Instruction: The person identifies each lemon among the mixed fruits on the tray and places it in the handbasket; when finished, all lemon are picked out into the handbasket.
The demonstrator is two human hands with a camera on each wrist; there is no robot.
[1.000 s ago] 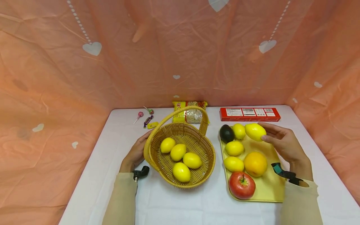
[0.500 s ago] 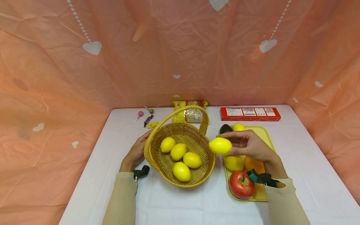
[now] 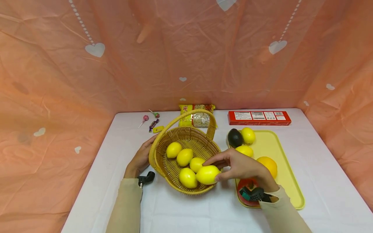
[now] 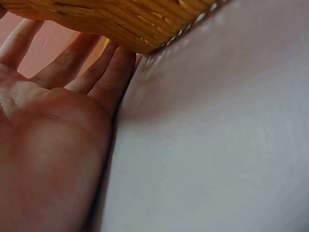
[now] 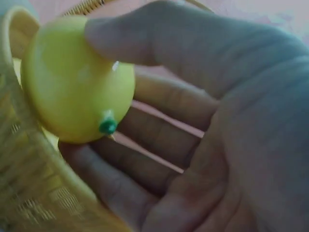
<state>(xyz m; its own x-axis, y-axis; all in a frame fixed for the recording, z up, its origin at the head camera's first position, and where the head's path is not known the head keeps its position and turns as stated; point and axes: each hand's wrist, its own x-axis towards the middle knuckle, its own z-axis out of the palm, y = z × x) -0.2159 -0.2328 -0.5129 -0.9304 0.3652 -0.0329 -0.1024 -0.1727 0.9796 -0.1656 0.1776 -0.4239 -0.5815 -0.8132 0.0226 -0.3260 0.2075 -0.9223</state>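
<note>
A wicker basket (image 3: 215,155) with a tall arched handle stands mid-table, several lemons (image 3: 174,150) lying inside. At its left side my left hand (image 3: 141,157) touches the wall; in the left wrist view the fingers (image 4: 67,63) lie straight under the weave. My right hand (image 3: 242,165) pinches another lemon (image 3: 208,175) between thumb and fingers, over the basket's right front rim. Close up in the right wrist view, that lemon (image 5: 72,82) shows a green stem end beside the basket wall (image 5: 43,169).
The yellow tray (image 3: 287,174) at right bears a dark avocado (image 3: 234,138), lemons (image 3: 248,135), an orange (image 3: 268,166) and a red tomato-like fruit (image 3: 242,183), partly hidden by the right wrist. Behind are a red box (image 3: 259,118), a snack bag (image 3: 200,120), lollipops (image 3: 145,118) and wrapped candies (image 3: 153,125).
My right hand has carried the lemon leftward and nearer, from above the tray to the basket's right front rim. The left hand and basket have stayed put.
</note>
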